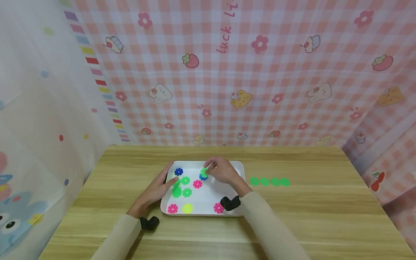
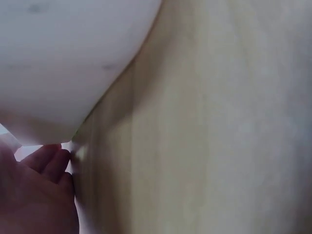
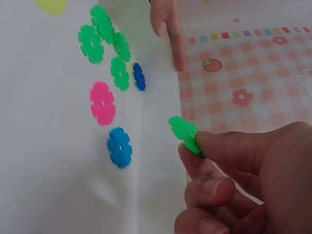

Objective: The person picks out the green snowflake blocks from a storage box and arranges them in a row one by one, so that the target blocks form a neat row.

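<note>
Disc (image 3: 182, 132), green, sat lower middle of head view, pinched by right hand (image 1: 221, 171), thumb against finger. Left hand (image 1: 160, 185) lay at tray's (image 1: 211, 198) left edge, thumb parted from fingers. Narrow edge hold risked slip onto blue disc (image 3: 120, 148).

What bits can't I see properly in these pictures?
- Right wrist view: part of the held green disc, covered by the right hand.
- Right wrist view: the top of the yellow disc, cut off by the upper edge.
- Head view: part of the nearest pink disc, behind the black wrist piece.
- Left wrist view: the inside of the tray, behind its own outer side.
</note>
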`<action>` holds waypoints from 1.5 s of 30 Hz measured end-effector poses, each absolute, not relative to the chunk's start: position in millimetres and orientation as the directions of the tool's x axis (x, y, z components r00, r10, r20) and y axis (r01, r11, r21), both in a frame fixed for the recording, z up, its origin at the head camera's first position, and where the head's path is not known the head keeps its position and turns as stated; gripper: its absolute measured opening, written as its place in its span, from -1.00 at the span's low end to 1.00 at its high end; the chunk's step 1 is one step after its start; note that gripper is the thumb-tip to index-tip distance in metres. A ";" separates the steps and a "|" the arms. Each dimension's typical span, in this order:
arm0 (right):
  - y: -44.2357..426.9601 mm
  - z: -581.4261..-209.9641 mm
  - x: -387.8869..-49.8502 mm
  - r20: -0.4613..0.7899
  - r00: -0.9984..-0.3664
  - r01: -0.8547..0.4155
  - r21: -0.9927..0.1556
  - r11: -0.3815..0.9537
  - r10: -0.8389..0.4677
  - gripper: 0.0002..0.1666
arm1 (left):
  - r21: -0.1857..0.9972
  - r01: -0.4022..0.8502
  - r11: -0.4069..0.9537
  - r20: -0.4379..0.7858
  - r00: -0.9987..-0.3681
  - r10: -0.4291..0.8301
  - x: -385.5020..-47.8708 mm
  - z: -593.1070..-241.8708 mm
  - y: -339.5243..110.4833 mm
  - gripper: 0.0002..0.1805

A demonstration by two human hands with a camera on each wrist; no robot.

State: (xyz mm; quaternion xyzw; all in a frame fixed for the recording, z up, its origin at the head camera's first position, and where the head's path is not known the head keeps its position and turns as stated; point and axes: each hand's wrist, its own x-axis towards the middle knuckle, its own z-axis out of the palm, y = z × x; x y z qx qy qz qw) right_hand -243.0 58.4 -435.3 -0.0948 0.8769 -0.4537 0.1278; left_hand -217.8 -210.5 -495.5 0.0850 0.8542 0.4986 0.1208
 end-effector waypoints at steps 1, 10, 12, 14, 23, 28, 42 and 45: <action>62.2 -433.6 -242.2 -0.135 -0.952 -0.046 -0.824 0.564 -0.275 -0.93 | 0.873 0.023 0.488 -0.123 -0.956 0.266 -217.9 -495.5 -210.8 -0.18; 105.5 -420.7 -236.5 -0.083 -0.966 -0.067 -0.834 0.548 -0.246 -0.87 | 0.886 0.028 0.463 -0.120 -0.950 0.287 -220.5 -496.5 -210.8 -0.18; 116.0 -418.4 -234.5 -0.074 -0.969 -0.067 -0.841 0.537 -0.236 -0.85 | 0.888 0.033 0.459 -0.115 -0.950 0.290 -221.2 -496.1 -210.1 -0.19; 127.1 -417.1 -232.5 -0.059 -0.973 -0.071 -0.847 0.527 -0.225 -0.83 | 0.885 0.037 0.465 -0.113 -0.950 0.290 -221.6 -495.7 -209.6 -0.20; 185.2 -423.5 -224.2 -0.065 -0.987 -0.009 -0.888 0.459 -0.144 -0.76 | 0.885 0.040 0.464 -0.115 -0.947 0.301 -223.9 -497.5 -207.9 -0.21; 217.1 -431.2 -218.1 -0.071 -0.993 0.025 -0.900 0.434 -0.091 -0.73 | 0.887 0.051 0.459 -0.105 -0.946 0.307 -221.9 -497.2 -208.7 -0.22; 298.7 -457.0 -204.0 -0.084 -0.996 0.078 -0.864 0.497 0.010 -0.55 | 0.890 0.041 0.454 -0.108 -0.949 0.296 -217.6 -498.2 -210.8 -0.23; 310.7 -463.8 -202.1 -0.074 -0.996 0.090 -0.852 0.517 0.051 -0.54 | 0.888 0.044 0.457 -0.105 -0.950 0.295 -216.9 -497.7 -211.4 -0.24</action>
